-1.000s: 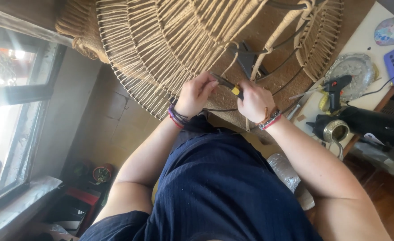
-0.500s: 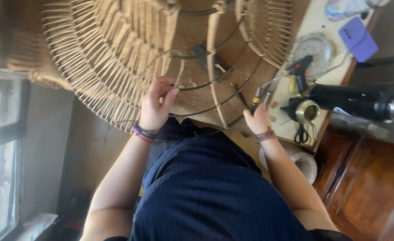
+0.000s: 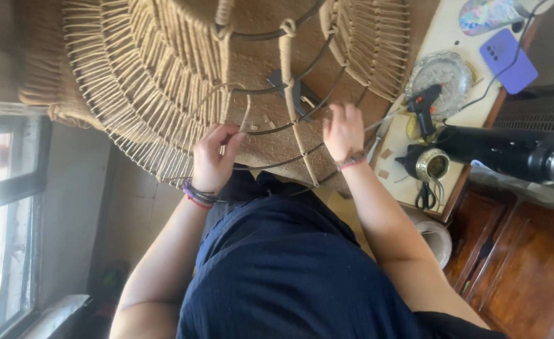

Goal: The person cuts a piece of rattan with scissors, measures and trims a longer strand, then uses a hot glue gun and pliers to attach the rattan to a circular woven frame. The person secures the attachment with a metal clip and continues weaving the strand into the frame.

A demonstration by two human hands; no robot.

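Observation:
A large round wire frame [image 3: 270, 129] partly wrapped in tan jute twine [image 3: 151, 94] leans over my lap. My left hand [image 3: 213, 158] pinches a loose strand of twine against one of the dark wire rings, fingers curled. My right hand [image 3: 343, 130] rests on the frame to the right of a twine-wrapped spoke [image 3: 292, 94]. Its fingers are stretched upward, and I see nothing in them. Both wrists wear bracelets. My dark blue garment [image 3: 289, 270] fills the lower middle.
A pale table [image 3: 446, 31] at the right holds a black glue gun [image 3: 424, 103], a glass dish [image 3: 443, 72], a purple phone [image 3: 509, 59], a metal cup [image 3: 434, 164], scissors [image 3: 424, 196] and a black cylindrical device [image 3: 503, 154]. A wooden cabinet [image 3: 528, 263] stands below it, a window [image 3: 0, 207] at left.
My right hand held a small yellow-and-black tool, went toward the table edge, and is now back on the frame without it. My left hand stays at the wire ring.

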